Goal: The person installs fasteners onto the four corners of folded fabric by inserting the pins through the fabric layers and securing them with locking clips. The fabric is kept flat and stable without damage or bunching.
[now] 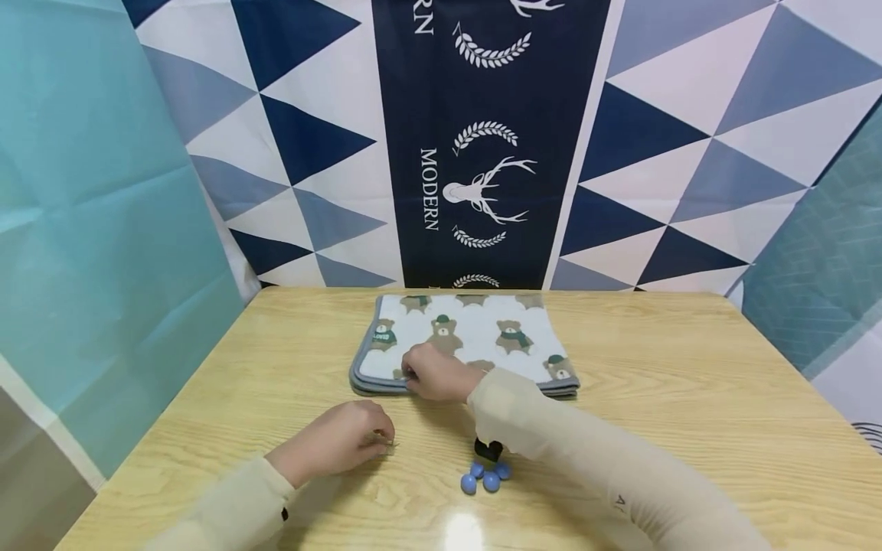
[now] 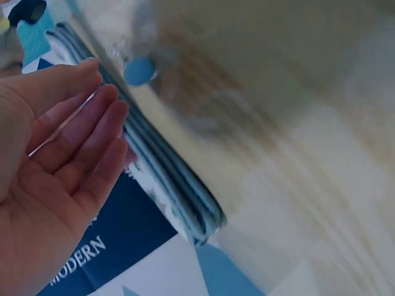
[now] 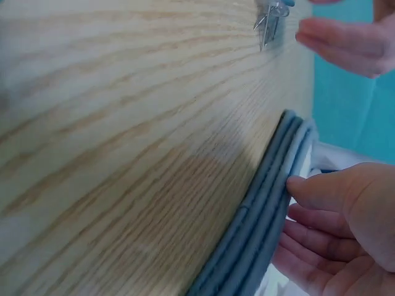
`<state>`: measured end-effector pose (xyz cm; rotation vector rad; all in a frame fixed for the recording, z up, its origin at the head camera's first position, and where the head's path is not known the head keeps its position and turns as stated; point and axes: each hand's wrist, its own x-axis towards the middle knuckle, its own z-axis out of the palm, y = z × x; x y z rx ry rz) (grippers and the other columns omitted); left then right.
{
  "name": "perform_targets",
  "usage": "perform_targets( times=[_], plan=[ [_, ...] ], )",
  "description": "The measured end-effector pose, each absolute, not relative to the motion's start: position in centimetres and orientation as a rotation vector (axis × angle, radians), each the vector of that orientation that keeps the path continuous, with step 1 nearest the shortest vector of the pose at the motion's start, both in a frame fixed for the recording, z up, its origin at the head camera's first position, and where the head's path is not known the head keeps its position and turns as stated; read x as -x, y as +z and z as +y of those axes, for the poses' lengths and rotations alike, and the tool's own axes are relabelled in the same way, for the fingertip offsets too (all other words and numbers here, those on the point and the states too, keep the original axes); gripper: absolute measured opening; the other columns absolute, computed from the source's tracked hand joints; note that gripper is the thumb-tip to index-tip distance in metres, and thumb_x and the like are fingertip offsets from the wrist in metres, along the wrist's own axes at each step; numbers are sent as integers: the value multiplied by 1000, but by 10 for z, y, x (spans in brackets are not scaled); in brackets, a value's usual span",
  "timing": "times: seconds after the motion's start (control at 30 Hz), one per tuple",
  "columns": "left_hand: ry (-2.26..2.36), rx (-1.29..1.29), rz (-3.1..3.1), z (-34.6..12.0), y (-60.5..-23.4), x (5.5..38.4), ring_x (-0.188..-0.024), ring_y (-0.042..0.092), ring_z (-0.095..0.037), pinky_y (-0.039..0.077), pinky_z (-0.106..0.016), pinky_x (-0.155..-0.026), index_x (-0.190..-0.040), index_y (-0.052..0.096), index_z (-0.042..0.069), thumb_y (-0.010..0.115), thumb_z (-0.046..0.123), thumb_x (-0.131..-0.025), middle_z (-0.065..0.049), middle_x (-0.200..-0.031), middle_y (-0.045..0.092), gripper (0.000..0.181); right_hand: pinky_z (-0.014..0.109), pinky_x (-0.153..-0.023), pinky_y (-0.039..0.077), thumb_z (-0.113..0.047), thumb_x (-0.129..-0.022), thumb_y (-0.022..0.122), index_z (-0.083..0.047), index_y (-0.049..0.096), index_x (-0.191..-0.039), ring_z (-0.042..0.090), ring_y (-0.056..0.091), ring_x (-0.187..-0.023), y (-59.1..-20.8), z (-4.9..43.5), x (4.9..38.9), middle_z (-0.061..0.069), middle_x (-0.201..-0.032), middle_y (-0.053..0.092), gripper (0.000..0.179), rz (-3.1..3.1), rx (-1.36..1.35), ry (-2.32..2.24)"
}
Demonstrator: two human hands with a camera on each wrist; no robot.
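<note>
A folded white blanket (image 1: 475,329) with bear prints and grey-blue edging lies at the table's back. My right hand (image 1: 441,375) is at its front edge. In the right wrist view, the right thumb (image 3: 308,190) presses the layered edging while the fingers curl against the white side. My left hand (image 1: 347,440) hovers in front of the blanket, fingers loosely bent. Just beyond its fingertips, in the left wrist view, is a small blue round-capped pin (image 2: 139,71) with clear parts. The right wrist view shows its thin prongs (image 3: 268,28), with a visible gap to the left hand.
Several blue round caps (image 1: 491,481) lie together on the wooden table (image 1: 654,398), close to the right forearm. Behind the table hangs a patterned cloth (image 1: 496,153), and a teal sheet (image 1: 103,191) covers the left side.
</note>
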<state>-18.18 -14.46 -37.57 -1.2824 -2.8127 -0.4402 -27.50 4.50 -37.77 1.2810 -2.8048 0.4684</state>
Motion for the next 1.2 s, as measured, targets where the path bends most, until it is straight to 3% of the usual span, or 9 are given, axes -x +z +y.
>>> perform_targets(
  times=[0.23, 0.5, 0.9, 1.1, 1.2],
  plan=[
    [-315, 1344, -2654, -140, -391, 181, -73, 58, -1, 50, -17, -71, -81, 70, 17, 77, 12, -78, 8, -78, 66, 9, 17, -53, 32, 0, -83, 65, -3, 63, -69, 8, 38, -59, -375, 27, 278, -1, -61, 52, 14, -2816, -1335, 429],
    [-254, 1326, -2636, -137, -393, 173, -71, 55, -1, 50, -19, -70, -75, 69, 18, 77, 5, -75, 9, -73, 63, 15, 16, -53, 27, -1, -84, 61, -12, 45, -61, 9, 31, -59, -381, 12, 276, -6, -58, 35, 31, -2823, -1349, 309],
    [-376, 1286, -2545, -138, -393, 178, -72, 53, 1, 47, -13, -67, -73, 66, 19, 76, 9, -79, 10, -74, 61, 16, 16, -53, 32, -1, -85, 61, -10, 53, -66, 8, 36, -59, -377, -2, 285, -4, -62, 43, 23, -2777, -1407, 233],
    [-487, 1213, -2628, -142, -386, 181, -76, 59, 0, 50, -14, -70, -79, 70, 18, 75, 9, -80, 9, -80, 66, 10, 18, -53, 27, 2, -88, 56, -9, 55, -68, 9, 33, -59, -378, -5, 287, -3, -62, 43, 22, -2807, -1352, 263],
    [-517, 1190, -2654, -145, -382, 184, -79, 61, -1, 52, -16, -73, -81, 71, 17, 75, 9, -81, 9, -84, 68, 9, 16, -54, 29, 2, -87, 57, -7, 62, -70, 7, 36, -59, -381, -3, 290, -1, -63, 53, 20, -2775, -1352, 341]
  ],
)
